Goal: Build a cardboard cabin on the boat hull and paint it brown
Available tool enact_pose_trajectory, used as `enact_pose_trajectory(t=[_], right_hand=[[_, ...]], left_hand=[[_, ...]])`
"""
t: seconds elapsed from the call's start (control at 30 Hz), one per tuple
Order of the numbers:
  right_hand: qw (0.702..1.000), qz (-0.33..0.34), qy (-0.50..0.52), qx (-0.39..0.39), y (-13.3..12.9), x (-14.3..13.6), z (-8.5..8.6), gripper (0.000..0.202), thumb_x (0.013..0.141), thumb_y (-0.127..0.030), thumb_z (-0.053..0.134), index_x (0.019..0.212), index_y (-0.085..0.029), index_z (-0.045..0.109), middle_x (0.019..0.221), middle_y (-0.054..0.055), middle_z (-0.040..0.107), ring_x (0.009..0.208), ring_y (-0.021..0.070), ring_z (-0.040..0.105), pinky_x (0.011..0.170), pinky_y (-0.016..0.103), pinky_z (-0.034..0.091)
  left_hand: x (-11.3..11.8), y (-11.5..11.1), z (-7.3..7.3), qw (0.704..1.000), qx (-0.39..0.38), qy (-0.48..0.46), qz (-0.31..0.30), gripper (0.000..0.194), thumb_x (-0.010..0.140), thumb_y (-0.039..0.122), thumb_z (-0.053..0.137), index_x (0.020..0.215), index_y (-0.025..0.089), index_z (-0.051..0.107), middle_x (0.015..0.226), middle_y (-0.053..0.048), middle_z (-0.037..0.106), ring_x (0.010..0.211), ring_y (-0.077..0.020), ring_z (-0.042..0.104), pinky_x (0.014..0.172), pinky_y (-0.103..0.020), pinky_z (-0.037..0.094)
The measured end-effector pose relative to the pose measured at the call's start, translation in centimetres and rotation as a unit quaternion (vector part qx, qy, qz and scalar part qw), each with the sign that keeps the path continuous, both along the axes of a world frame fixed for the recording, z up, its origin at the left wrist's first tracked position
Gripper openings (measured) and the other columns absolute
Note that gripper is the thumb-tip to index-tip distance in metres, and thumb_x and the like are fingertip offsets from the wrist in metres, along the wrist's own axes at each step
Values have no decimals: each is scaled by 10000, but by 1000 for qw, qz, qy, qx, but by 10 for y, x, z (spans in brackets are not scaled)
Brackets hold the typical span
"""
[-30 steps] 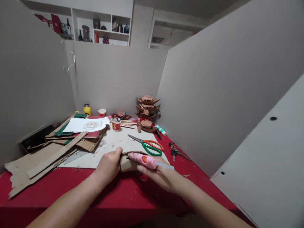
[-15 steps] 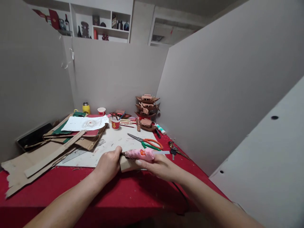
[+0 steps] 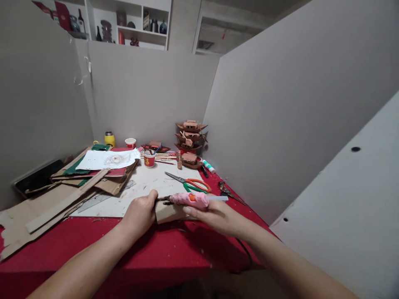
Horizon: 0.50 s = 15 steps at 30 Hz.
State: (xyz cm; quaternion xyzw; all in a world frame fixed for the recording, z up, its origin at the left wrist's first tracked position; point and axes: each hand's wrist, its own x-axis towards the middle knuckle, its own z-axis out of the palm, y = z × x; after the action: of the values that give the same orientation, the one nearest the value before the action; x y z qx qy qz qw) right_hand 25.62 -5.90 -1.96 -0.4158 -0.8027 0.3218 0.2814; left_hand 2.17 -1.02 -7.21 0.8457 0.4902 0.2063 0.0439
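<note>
Red cloth-covered table (image 3: 124,249) w/ white board (image 3: 137,182); your L hand (image 3: 139,214) pinches tan cardboard piece (image 3: 168,211) over front edge, likely steadying it for pink glue gun (image 3: 190,199) gripped in your R hand (image 3: 218,216).

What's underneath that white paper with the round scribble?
Poking out from under the white paper are green material, a red piece and brown cardboard. Anything lying wholly beneath the paper is covered, so I can't tell.

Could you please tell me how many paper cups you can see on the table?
2. One paper cup stands near the left end of the thin sticks; the other cup is farther back, right of the yellow bottle. None looks hidden.
</note>
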Motion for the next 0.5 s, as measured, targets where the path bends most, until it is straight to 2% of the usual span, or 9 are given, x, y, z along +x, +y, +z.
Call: enact_pose_trajectory(t=[0.23,0.33,0.43,0.5], right_hand=[[999,46,12,27,5,-10,-2,423,984,-424,488,1371,-272,568,1371,23,615,1268,216,555,1105,359,419],[1000,10,6,9,3,-4,1,436,970,-447,508,1352,-254,590,1360,32,621,1270,238,551,1112,377,411],[998,-66,-8,-6,-7,9,8,456,942,-485,537,1319,-244,623,1318,50,646,1212,291,587,1098,444,420],[994,-112,0,14,-15,21,11,468,934,-501,539,1314,-243,630,1291,62,662,1194,324,592,1089,485,419]], left_hand=[[-1,1,-2,999,-6,-37,-1,144,828,114,501,931,214,520,792,-93,727,711,-257,679,573,-289,322],[-3,4,-3,998,-14,-68,-6,143,819,106,485,899,220,520,746,-72,704,679,-246,654,573,-288,311],[-5,5,-2,993,-25,-113,-7,144,787,102,495,857,224,526,692,-38,663,647,-225,616,574,-281,307],[-7,6,0,988,-33,-153,0,133,768,111,502,828,225,532,663,-14,627,632,-209,585,583,-277,315]])
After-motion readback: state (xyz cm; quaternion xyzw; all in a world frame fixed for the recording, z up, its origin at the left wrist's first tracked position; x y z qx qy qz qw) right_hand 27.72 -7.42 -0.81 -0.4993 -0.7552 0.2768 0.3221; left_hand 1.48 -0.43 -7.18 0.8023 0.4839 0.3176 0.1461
